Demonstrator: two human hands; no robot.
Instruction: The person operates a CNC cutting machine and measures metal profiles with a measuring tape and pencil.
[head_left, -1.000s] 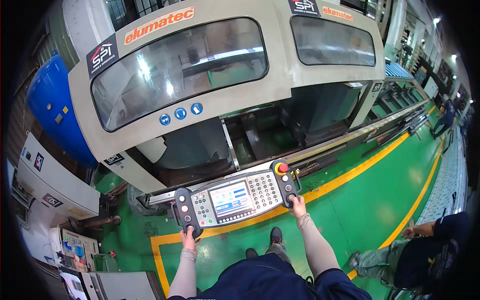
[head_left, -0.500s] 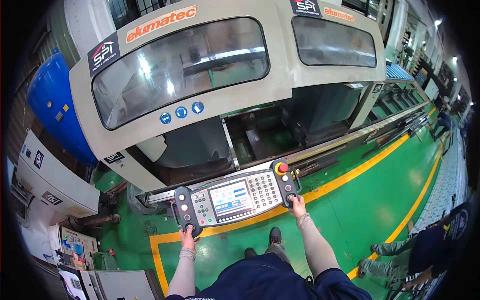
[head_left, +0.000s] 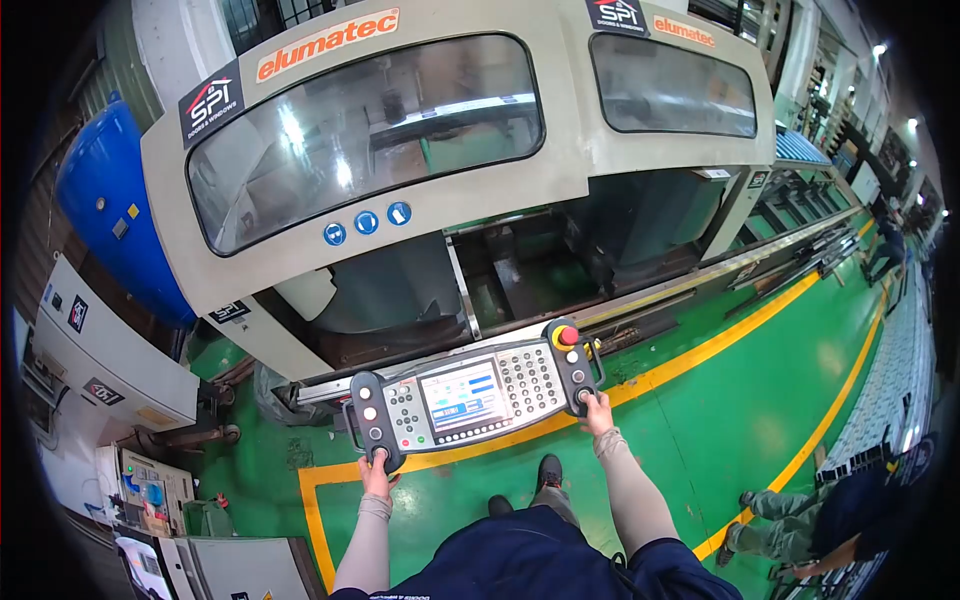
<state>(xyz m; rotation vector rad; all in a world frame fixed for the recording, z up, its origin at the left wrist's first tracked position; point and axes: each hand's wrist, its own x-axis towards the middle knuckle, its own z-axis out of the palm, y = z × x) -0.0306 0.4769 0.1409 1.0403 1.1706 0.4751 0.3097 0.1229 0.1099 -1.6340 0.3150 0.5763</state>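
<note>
A wide control panel (head_left: 465, 397) with a lit screen, a keypad and a red emergency knob (head_left: 568, 336) stands in front of the person. My left hand (head_left: 377, 476) is closed around the lower end of its left grip, the thumb on a button. On the right, my right hand (head_left: 597, 412) grips the lower end of the other side, its thumb also at a button. Behind the panel is a large beige machine (head_left: 400, 195) with windowed hoods, its lower opening showing a dark interior.
A blue tank (head_left: 120, 210) and a grey cabinet (head_left: 110, 350) stand at the left. Yellow lines mark the green floor (head_left: 690, 440). A co-worker (head_left: 850, 515) bends at the lower right beside stacked profiles; another person (head_left: 885, 245) is farther back.
The view has shifted very slightly. The co-worker at the lower right has moved a little. Both my hands keep their places on the panel.
</note>
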